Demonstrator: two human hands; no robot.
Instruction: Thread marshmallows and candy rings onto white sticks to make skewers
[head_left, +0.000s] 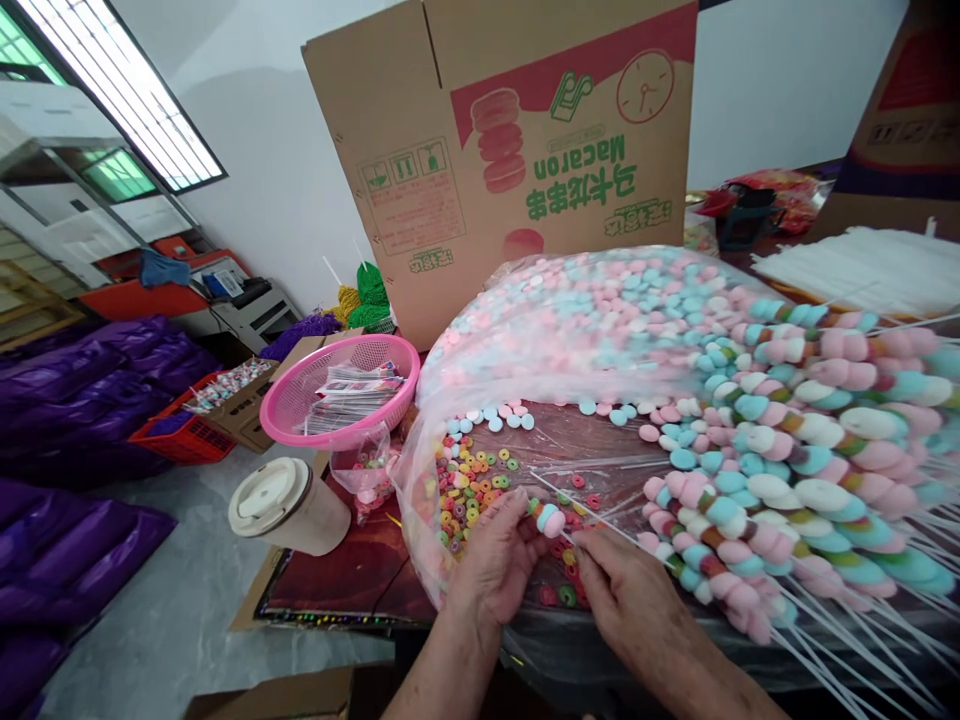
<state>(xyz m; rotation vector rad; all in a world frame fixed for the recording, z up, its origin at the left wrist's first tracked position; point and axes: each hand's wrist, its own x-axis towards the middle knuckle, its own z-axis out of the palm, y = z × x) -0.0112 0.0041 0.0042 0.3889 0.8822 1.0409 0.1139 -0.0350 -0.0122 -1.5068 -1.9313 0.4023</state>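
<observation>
In front of me is a partly filled candy skewer (551, 520), with gummy rings at one end and pink, white and blue marshmallow discs next to them. My left hand (499, 560) has its fingers closed at the ring end of this skewer. The bare stick end is pinched by my right hand (619, 580), just right of the discs. Loose gummy rings (465, 500) lie around my left hand, and more red ones are between both hands. Finished candy skewers (817, 460) are piled to the right, their white sticks pointing right. Loose marshmallow discs (570, 310) fill a clear plastic bag behind.
An upside-down printed carton (405, 130) stands at the back. To the left are a pink basket (281, 430) with wrappers and a lidded cup (315, 515). White sticks (862, 265) lie in a bundle at back right. Purple sacks (82, 540) lie at far left.
</observation>
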